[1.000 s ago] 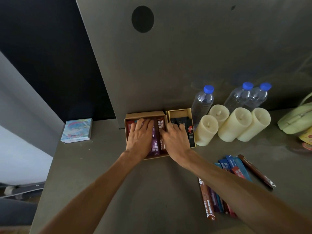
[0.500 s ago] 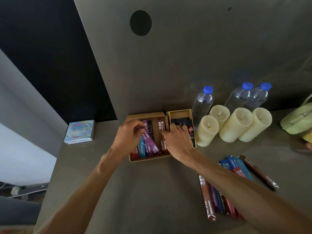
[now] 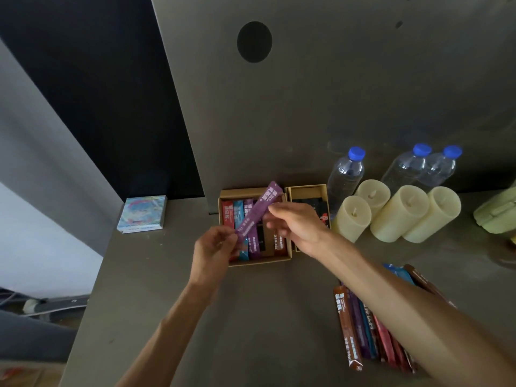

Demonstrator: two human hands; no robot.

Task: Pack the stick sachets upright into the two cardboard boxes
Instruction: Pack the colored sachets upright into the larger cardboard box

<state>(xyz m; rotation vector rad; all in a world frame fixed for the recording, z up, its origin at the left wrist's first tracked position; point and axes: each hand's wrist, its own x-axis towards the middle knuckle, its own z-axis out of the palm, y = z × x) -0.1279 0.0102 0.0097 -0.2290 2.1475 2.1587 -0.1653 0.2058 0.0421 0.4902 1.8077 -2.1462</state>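
Two open cardboard boxes stand side by side at the back of the table. The larger left box [image 3: 257, 263] holds red, teal, purple and brown stick sachets. The narrow right box [image 3: 307, 188] holds dark sachets. My left hand [image 3: 213, 248] pinches the lower end of a purple sachet [image 3: 258, 210], held slanted above the left box. My right hand [image 3: 296, 223] hovers over the gap between the boxes, its fingertips touching the sachet's middle. A pile of loose sachets [image 3: 365, 328] lies at the front right, partly hidden by my right forearm.
Several cream candles [image 3: 399, 213] and three clear water bottles [image 3: 346, 171] with blue caps stand right of the boxes. A pastel booklet [image 3: 142, 215] lies at the table's left corner. A pale green bag [image 3: 499, 213] sits at the far right. A grey panel rises behind the boxes.
My left hand has pulled a purple sachet up out of the left box. My right hand has lifted off the sachets and met it in the air.
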